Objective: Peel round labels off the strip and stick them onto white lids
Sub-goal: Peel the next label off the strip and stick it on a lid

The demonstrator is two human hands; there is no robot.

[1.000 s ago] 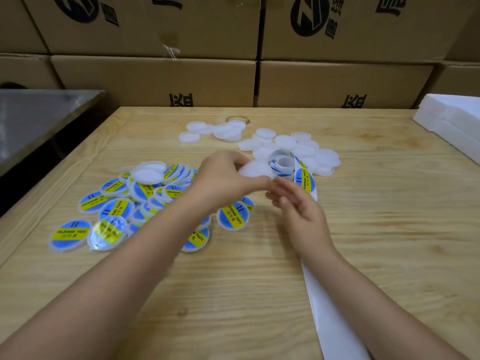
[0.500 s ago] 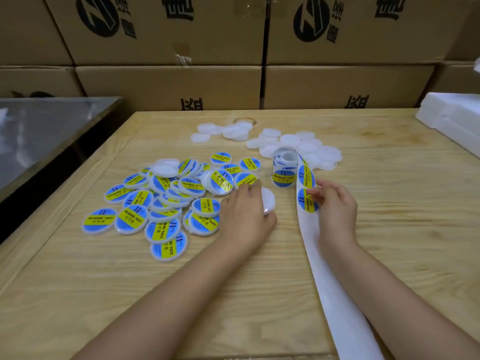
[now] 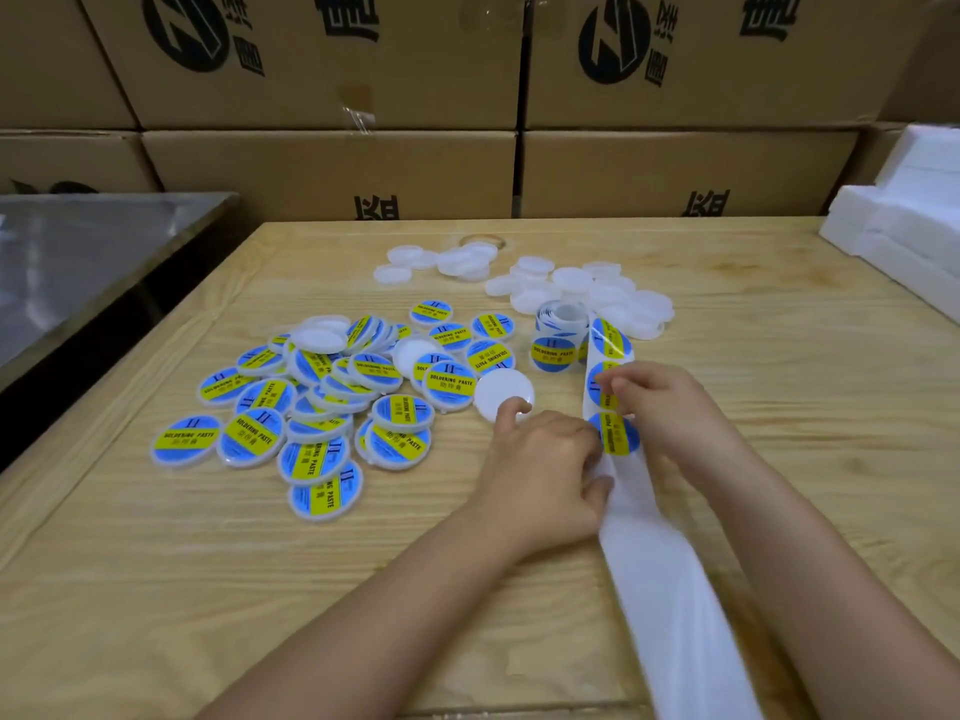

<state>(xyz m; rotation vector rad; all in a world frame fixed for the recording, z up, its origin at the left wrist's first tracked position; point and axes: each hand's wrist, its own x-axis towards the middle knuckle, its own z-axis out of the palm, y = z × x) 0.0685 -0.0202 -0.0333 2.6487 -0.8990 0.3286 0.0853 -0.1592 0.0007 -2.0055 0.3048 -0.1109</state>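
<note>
A strip of white backing paper (image 3: 670, 579) runs from a small roll (image 3: 557, 330) toward me, with blue and yellow round labels on its upper part. My right hand (image 3: 670, 407) pinches the edge of the middle label (image 3: 597, 379) on the strip. My left hand (image 3: 545, 470) grips the strip's left edge just below the lowest label (image 3: 618, 436), thumb on the paper. Its forefinger tip rests on a bare white lid (image 3: 500, 389) lying flat on the wooden table (image 3: 789, 387). A heap of labelled lids (image 3: 322, 402) lies to the left.
Unlabelled white lids (image 3: 582, 288) lie in a pile behind the roll, with a smaller group (image 3: 441, 259) further left. White foam blocks (image 3: 909, 231) sit at the right edge. Cardboard boxes (image 3: 332, 168) stand stacked behind the table; a metal surface (image 3: 78, 252) lies to the left.
My left hand set the bare lid down beside the labelled heap and moved right onto the strip. My right hand stays on the strip, its fingertips now at a label's edge.
</note>
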